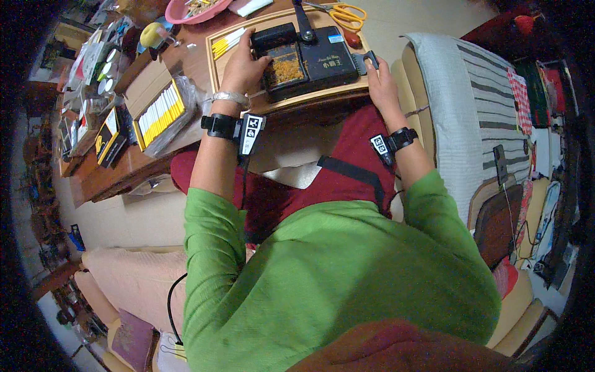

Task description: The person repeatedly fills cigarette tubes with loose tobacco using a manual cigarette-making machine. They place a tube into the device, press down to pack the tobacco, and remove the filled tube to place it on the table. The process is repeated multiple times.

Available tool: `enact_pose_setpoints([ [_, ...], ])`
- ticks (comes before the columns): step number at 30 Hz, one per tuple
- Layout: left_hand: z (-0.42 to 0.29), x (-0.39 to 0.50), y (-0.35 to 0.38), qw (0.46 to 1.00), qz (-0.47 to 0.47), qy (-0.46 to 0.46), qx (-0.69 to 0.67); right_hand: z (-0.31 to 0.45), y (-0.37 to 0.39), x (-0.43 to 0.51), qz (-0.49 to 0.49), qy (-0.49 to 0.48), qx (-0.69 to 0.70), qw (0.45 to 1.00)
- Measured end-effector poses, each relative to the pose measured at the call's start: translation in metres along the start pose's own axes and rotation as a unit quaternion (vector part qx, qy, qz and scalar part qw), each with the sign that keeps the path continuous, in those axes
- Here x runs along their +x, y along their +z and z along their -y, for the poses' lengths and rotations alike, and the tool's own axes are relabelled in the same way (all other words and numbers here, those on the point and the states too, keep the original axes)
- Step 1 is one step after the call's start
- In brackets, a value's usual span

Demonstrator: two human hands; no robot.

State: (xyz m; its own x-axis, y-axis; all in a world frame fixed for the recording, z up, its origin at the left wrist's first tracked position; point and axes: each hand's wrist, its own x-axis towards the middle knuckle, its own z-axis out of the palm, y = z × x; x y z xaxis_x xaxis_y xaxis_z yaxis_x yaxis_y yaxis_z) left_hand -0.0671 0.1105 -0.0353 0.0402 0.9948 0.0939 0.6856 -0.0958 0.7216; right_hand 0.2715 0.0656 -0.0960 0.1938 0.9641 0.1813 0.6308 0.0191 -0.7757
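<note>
A black cigarette-making machine (327, 58) sits on a wooden tray (283, 109), with shredded tobacco (286, 69) in its open hopper. My left hand (244, 67) grips the machine's left end, the thumb near the hopper's edge and the fingers farther back. Beside those fingers lie several white-and-yellow cigarette tubes (228, 43). At the machine's right end, my right hand (383, 83) holds a small black handle (370, 59) between thumb and fingers. A grey toothed piece (359, 64) shows between this handle and the machine. A black crank arm (304, 23) rises from the machine's back.
Orange-handled scissors (348, 17) lie at the tray's far edge. A box of cigarette tubes (160, 114) and a black-and-yellow box (111, 137) stand on the table's left side. Farther back is a pink basin (197, 11). A cloth-covered sofa (446, 107) lies to the right.
</note>
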Motion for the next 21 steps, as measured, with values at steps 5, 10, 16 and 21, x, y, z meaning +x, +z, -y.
enact_pose_setpoints([
  [5,-0.005,-0.001,0.0,0.999,-0.023,0.008,0.047,0.002,0.0,0.0,0.006,-0.002,0.001,1.0],
  [10,-0.009,0.003,0.001,0.998,-0.034,0.032,0.044,-0.001,0.002,0.001,-0.002,-0.025,-0.005,1.0],
  [16,-0.005,0.004,0.003,0.998,-0.029,0.04,0.035,-0.002,0.002,0.001,-0.001,-0.024,0.015,1.0],
  [21,0.001,0.003,0.001,0.995,0.015,0.044,-0.083,-0.007,0.005,0.006,-0.01,0.006,-0.011,1.0],
])
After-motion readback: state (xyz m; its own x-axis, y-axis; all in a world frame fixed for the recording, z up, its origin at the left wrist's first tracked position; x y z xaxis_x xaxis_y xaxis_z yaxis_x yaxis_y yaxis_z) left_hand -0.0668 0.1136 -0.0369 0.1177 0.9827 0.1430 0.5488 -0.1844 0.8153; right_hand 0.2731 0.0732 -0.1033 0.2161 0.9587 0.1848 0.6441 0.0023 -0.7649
